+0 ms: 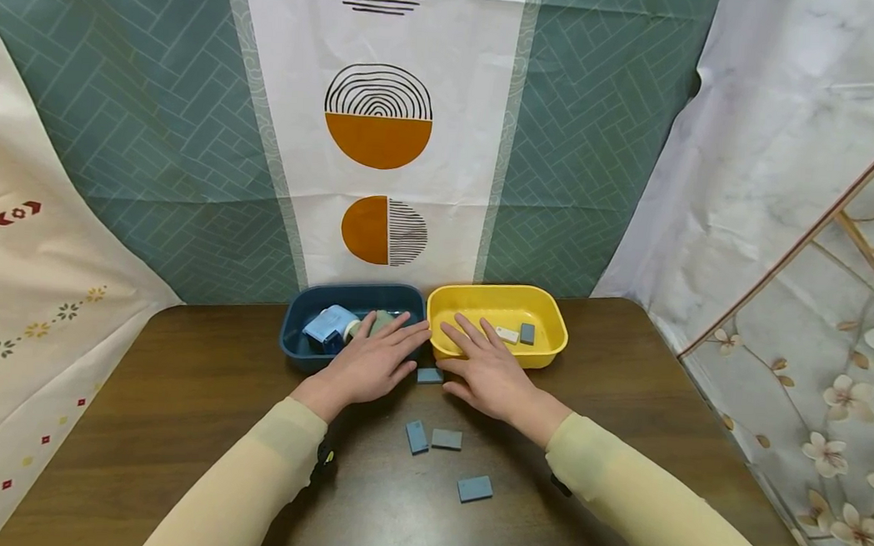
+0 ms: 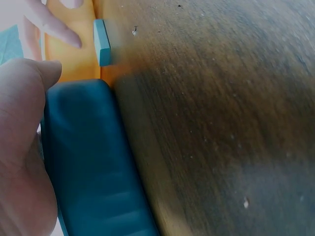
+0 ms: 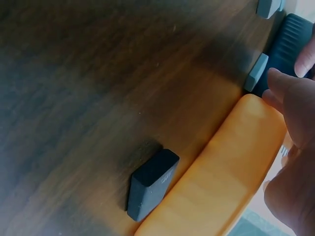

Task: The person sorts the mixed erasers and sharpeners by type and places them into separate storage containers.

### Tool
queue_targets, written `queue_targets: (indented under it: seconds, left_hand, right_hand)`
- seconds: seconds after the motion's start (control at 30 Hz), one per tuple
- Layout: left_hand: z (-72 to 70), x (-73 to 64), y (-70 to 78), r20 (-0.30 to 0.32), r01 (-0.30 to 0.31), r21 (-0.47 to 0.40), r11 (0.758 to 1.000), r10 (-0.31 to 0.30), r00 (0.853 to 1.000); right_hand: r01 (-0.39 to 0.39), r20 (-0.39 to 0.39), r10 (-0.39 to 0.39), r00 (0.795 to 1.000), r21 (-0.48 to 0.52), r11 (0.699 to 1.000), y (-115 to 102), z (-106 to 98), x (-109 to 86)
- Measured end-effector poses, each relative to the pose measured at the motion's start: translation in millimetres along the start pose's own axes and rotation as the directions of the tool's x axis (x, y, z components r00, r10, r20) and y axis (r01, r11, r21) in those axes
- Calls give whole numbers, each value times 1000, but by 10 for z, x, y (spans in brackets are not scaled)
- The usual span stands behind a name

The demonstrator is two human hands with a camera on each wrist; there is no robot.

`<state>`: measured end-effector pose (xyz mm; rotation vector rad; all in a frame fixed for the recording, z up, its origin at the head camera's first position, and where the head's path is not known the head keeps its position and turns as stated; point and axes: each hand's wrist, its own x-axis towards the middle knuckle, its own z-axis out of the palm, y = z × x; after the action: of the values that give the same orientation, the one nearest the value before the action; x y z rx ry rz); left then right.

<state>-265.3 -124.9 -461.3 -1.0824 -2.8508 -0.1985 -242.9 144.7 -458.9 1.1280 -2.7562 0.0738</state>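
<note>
Fingers outspread, no object visibly grasped, the left grip (image 1: 365, 367) and right grip (image 1: 489, 378) are held over the near rims of the blue bin (image 2: 93, 147) and yellow bin (image 3: 216, 167), judged light, stiff, slick and best taken by the rims. Between the thumbs, 1 grey block (image 1: 430, 376) is seen on the counter (image 1: 197, 392).

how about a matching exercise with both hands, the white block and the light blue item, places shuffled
1 left hand
2 right hand
3 white block
4 light blue item

A lying inside the yellow bin
B fingers over the yellow bin
C lying inside the blue bin
D fingers over the blue bin

Pairs: 1-D, 2-B, 3-A, 4-C
</note>
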Motion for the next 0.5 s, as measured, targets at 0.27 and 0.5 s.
queue_targets:
  seconds: [0.27, 0.5]
  left_hand:
    - [-13, 5, 3, 6, -10, 28, 1000, 9, 1000]
    - [-20, -2, 2, 16, 0, 13, 1000, -1, 1000]
  right_hand:
    - [13, -9, -13, 1000, -46, 999, 14, 95, 42]
    - [4, -18, -5, 1000, -29, 1000, 0, 111, 57]
